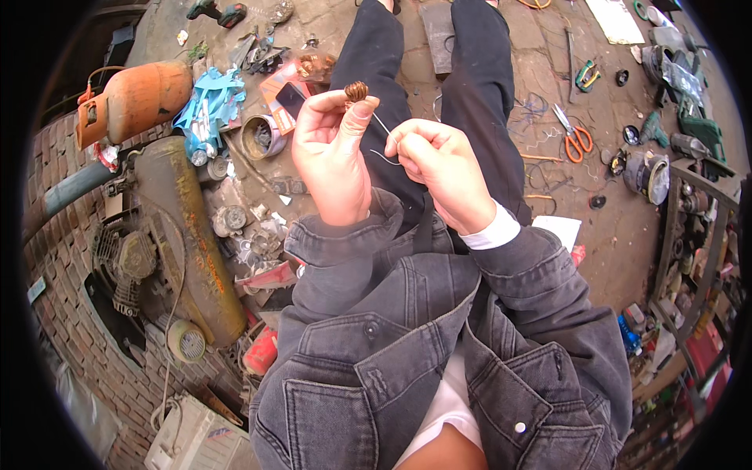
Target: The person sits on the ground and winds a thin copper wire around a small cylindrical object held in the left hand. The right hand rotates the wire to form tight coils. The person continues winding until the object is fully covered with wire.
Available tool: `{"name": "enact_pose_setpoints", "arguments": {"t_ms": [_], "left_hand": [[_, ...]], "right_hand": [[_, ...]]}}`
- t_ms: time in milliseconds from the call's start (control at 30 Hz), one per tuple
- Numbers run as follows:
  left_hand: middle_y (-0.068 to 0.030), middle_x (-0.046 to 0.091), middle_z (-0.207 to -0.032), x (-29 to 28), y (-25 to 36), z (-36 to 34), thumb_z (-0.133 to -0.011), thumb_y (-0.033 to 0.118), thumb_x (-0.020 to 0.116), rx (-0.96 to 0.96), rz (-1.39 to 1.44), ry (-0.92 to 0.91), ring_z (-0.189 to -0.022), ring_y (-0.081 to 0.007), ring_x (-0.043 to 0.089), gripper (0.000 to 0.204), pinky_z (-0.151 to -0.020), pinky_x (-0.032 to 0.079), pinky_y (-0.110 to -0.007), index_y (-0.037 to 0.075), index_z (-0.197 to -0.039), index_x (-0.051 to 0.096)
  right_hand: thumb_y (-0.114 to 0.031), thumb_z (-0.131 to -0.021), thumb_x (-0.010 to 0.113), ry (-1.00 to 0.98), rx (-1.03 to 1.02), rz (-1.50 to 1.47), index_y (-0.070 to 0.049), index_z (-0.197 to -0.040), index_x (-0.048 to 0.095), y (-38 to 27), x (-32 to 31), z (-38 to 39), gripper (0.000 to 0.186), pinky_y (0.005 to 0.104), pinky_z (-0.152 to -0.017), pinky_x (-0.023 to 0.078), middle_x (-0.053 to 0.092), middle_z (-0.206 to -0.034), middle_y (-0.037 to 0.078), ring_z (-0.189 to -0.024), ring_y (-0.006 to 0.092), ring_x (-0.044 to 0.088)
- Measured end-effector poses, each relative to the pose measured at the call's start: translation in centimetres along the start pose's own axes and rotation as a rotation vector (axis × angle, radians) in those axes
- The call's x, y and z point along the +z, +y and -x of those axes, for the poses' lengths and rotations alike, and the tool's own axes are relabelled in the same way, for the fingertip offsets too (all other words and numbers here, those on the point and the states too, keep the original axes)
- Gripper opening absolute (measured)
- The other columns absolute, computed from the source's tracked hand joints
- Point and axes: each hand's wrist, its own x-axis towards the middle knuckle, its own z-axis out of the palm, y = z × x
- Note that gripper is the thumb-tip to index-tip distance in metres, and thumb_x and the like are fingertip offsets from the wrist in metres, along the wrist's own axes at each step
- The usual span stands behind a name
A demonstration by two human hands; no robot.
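Note:
My left hand (335,157) is raised above my legs, thumb and fingers pinching a small copper-brown coil (356,91) with a ridged, rounded top. From just below the coil a thin silvery wire (381,122) slants down to my right hand (442,168). That hand is closed, its thumb and forefinger gripping the wire, whose loose curved end sticks out to the left of the fingers. My palm and thumb hide the lower part of the coil, so I cannot see how the wire meets it.
Orange-handled scissors (574,137) and green-and-yellow pliers (586,76) lie on the paved floor at right, among wire scraps. At left are an orange gas cylinder (145,102), a blue plastic bag (210,106) and a large rusty tank (188,243). A metal rack (697,266) stands far right.

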Motion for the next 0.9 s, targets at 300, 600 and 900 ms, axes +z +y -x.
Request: {"name": "enact_pose_setpoints", "arguments": {"t_ms": [300,600,900], "left_hand": [[-0.0024,0.051,-0.108,-0.8,2.9,-0.1,-0.093,0.027,0.075,-0.446,0.532,-0.380,-0.089,-0.0130,0.047,0.032,-0.077,0.040,-0.027,0.007,-0.109,0.057],[-0.0028,0.050,-0.095,1.7,5.0,2.3,-0.082,0.013,0.084,-0.406,0.605,-0.399,-0.085,-0.0213,0.057,0.025,-0.072,0.050,-0.040,0.011,-0.088,0.059],[-0.0007,0.049,-0.091,2.5,6.2,2.8,-0.078,0.014,0.088,-0.475,0.561,-0.404,-0.076,-0.0169,0.053,0.028,-0.067,0.043,-0.033,0.011,-0.083,0.060]], "right_hand": [[-0.002,-0.096,0.066,-0.017,-0.391,0.388,0.004,-0.119,0.062,-5.2,0.7,2.5,0.024,0.0171,-0.065,0.044,0.068,-0.103,0.004,-0.074,0.0000,0.055],[0.011,-0.080,0.078,-0.195,-0.573,0.515,0.003,-0.111,0.057,-6.9,3.6,3.8,0.038,0.0228,-0.072,0.052,0.067,-0.104,0.011,-0.084,0.0109,0.066],[0.010,-0.080,0.078,-0.271,-0.671,0.535,0.003,-0.112,0.057,-7.2,3.2,3.9,0.039,0.0261,-0.074,0.056,0.064,-0.101,0.011,-0.085,0.0149,0.069]]}}
